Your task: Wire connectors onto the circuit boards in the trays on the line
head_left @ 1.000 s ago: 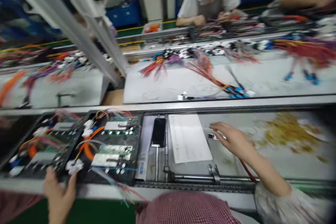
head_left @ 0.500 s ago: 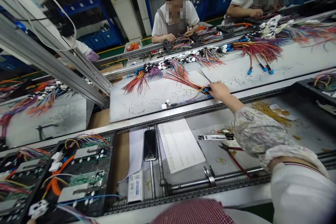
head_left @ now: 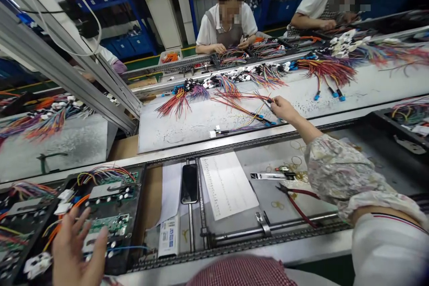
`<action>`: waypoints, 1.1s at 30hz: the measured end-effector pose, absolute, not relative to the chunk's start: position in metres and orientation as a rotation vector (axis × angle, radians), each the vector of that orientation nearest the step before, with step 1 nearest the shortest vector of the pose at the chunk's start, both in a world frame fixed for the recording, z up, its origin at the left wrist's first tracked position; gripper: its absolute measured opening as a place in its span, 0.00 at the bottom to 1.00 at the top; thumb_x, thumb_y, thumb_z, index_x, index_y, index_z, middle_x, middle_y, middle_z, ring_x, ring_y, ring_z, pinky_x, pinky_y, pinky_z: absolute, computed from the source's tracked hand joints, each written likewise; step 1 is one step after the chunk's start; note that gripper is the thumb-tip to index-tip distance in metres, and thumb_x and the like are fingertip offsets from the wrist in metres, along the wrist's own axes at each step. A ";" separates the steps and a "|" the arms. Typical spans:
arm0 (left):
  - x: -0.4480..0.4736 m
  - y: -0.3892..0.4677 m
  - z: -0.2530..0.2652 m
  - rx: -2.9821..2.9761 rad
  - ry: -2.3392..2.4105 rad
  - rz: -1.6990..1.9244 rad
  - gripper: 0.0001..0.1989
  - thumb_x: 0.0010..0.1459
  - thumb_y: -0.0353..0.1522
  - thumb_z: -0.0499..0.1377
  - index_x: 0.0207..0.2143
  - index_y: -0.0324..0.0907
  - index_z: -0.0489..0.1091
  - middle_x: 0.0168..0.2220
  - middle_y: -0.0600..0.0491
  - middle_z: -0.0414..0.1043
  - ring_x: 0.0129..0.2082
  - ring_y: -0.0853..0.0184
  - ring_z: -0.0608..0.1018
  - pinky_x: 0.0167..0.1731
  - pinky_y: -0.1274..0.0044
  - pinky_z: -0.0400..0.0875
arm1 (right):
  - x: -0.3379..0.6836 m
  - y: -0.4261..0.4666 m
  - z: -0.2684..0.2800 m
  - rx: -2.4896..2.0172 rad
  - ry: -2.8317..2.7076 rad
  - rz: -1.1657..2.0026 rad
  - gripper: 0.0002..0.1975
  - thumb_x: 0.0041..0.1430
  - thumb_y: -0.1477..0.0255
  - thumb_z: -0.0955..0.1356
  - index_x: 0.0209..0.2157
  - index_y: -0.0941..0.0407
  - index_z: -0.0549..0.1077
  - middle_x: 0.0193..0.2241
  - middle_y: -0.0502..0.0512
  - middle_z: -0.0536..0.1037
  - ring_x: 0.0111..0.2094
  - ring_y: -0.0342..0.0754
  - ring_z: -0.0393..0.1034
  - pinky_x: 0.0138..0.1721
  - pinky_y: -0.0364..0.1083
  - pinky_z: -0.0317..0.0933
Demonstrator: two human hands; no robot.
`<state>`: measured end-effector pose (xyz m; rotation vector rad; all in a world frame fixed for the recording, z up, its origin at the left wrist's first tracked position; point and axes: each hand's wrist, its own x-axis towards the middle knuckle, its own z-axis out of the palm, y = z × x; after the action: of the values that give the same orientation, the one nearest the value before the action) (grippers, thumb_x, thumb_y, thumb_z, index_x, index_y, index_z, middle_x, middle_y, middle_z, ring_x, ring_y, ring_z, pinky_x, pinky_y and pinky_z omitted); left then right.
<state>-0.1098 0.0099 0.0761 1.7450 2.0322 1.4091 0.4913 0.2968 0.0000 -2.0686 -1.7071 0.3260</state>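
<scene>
My right hand (head_left: 283, 110) is over the grey sloped shelf, its fingers closed on the dark end of a thin wire harness (head_left: 256, 96) whose red wires trail left. Just below it lies another wire bundle (head_left: 248, 112) in red and yellow with blue-tipped ends. Nearer the shelf's front edge rests a harness with white connectors (head_left: 216, 132). My left hand (head_left: 77, 250) is raised at lower left with fingers spread, holding nothing. Behind it is a black tray (head_left: 139, 201) with green circuit boards (head_left: 112, 228), orange cables and coloured wires.
A phone (head_left: 189, 183), a printed sheet (head_left: 229, 187), a small white box (head_left: 169, 237) and red-handled cutters (head_left: 298, 203) lie below the shelf. Sorted wire bundles (head_left: 177, 100) line its back. Metal posts (head_left: 83, 58) rise at left. Co-workers (head_left: 228, 27) sit opposite.
My left hand has come up into view over the tray. My right hand has shifted slightly up and right, lifting a red-wired harness away from the bundle it was touching.
</scene>
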 end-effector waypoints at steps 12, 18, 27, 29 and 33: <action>-0.047 -0.001 0.069 1.640 1.760 1.206 0.29 0.62 0.39 0.60 0.64 0.61 0.57 0.66 0.51 0.61 0.58 0.54 0.74 0.57 0.61 0.71 | 0.445 0.319 -0.006 -2.174 -1.654 0.468 0.15 0.64 0.61 0.68 0.45 0.58 0.73 0.45 0.56 0.76 0.44 0.49 0.72 0.47 0.53 0.67; -0.049 0.007 0.078 1.481 1.634 1.160 0.24 0.62 0.41 0.60 0.60 0.57 0.65 0.63 0.50 0.66 0.55 0.56 0.76 0.52 0.69 0.75 | 0.457 0.317 0.015 -1.903 -1.452 0.585 0.17 0.58 0.61 0.70 0.44 0.58 0.71 0.33 0.57 0.78 0.25 0.43 0.67 0.28 0.44 0.62; 0.068 0.130 0.069 1.971 0.953 0.546 0.22 0.65 0.41 0.54 0.59 0.45 0.67 0.62 0.43 0.66 0.59 0.58 0.72 0.53 0.68 0.73 | 0.434 0.296 0.039 -1.562 -1.318 0.832 0.40 0.49 0.60 0.73 0.60 0.56 0.59 0.24 0.47 0.71 0.15 0.38 0.52 0.15 0.40 0.48; 0.107 0.167 0.054 2.236 0.989 0.301 0.26 0.68 0.40 0.49 0.65 0.41 0.59 0.67 0.42 0.57 0.66 0.61 0.62 0.63 0.68 0.61 | 0.433 0.291 0.043 -1.555 -1.296 0.853 0.43 0.48 0.61 0.74 0.63 0.57 0.56 0.21 0.44 0.68 0.15 0.38 0.51 0.15 0.40 0.46; 0.162 0.223 0.026 2.325 1.016 0.198 0.28 0.69 0.40 0.47 0.66 0.36 0.55 0.70 0.41 0.49 0.71 0.60 0.49 0.68 0.67 0.44 | 0.443 0.277 0.053 -1.557 -1.263 0.868 0.42 0.47 0.59 0.73 0.61 0.57 0.57 0.23 0.45 0.70 0.15 0.37 0.49 0.15 0.40 0.45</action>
<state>0.1624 0.2226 0.0256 2.3253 1.0156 0.1977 0.4433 0.2767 0.0535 -1.5575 -1.2631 0.8678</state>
